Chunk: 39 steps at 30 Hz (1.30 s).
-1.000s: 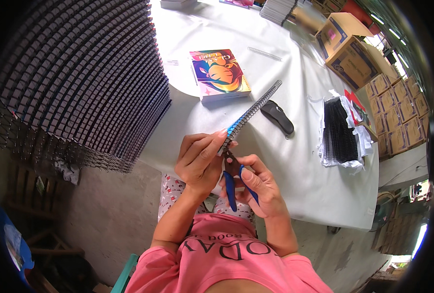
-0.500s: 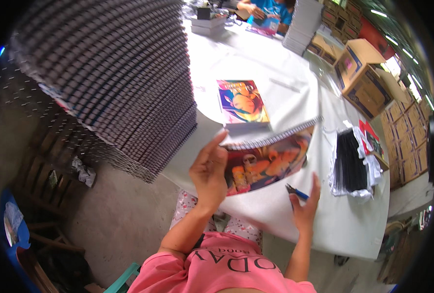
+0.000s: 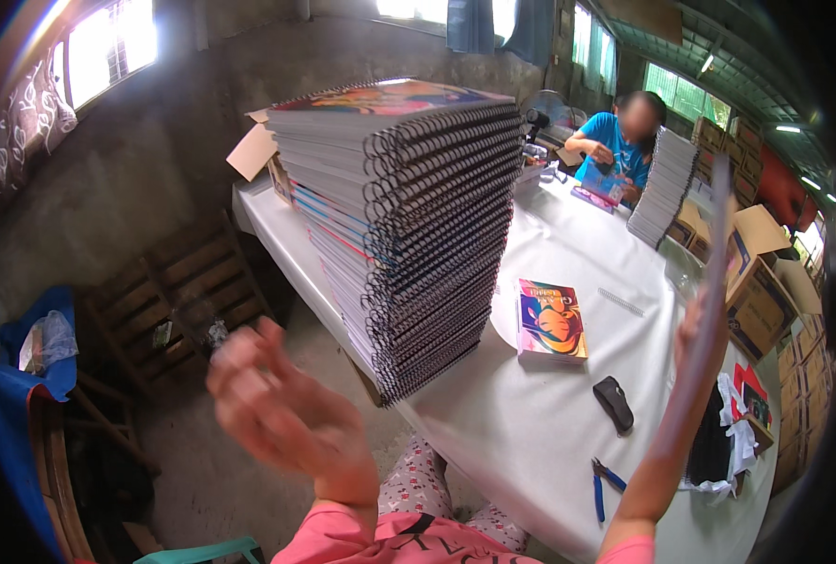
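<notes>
One white-covered surface [image 3: 521, 414] is spreading from 2 to 5 o'clock, with grey walls [image 3: 230, 94] rising behind and a bright window [image 3: 109, 47] glowing at 10. Toward 7, the left hand [image 3: 281, 409] is hovering, blurred and empty, its fingers loosely spread and half curled. At 3, the right hand [image 3: 688, 329], partly hidden, is gripping a thin notebook [image 3: 718, 244], which is standing nearly edge-on above the surface. Near centre, a tall notebook stack [image 3: 427, 254] is blocking part of the surface. Pliers [image 3: 599, 484] are lying between 4 and 5, a black case [image 3: 613, 406] is resting at 4, and a person [image 3: 615, 150] in blue is facing the surface at 2.
</notes>
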Available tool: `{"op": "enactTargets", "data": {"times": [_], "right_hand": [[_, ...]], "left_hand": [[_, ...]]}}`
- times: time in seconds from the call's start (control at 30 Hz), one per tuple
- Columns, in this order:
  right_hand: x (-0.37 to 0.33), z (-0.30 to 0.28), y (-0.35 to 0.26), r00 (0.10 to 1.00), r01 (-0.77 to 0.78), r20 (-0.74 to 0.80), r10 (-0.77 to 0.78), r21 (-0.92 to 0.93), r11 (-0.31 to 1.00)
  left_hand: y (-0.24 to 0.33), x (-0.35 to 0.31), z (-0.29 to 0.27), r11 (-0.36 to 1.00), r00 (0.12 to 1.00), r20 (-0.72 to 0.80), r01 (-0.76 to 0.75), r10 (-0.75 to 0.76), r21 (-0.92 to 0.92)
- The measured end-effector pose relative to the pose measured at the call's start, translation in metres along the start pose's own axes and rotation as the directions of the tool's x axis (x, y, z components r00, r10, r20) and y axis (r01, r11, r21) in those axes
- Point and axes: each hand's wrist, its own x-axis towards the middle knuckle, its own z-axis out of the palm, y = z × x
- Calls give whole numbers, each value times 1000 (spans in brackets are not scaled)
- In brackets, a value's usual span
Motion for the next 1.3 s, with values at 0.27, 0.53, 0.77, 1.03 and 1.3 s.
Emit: {"op": "enactTargets", "data": {"times": [0.27, 0.53, 0.77, 1.03, 1.3], "right_hand": [[180, 132, -12, 972, 215, -134, -195, 149, 965], [137, 226, 3, 978, -20, 199, -56, 360, 933], [106, 274, 20, 870, 371, 314, -380, 90, 924], [166, 215, 30, 658, 698, 405, -635, -645, 312], [208, 195, 75, 544, 838, 823, -161, -522, 161]], "left_hand": [[-43, 112, 37, 983, 999, -35, -5, 11, 183], [-39, 165, 98, 780, 694, 617, -593, 370, 200], [-41, 170, 158, 917, 688, 713, -359, 135, 172], [-140, 233, 170, 764, 696, 541, -629, 472, 144], [-163, 221, 68, 926, 736, 564, 325, -375, 191]]}}
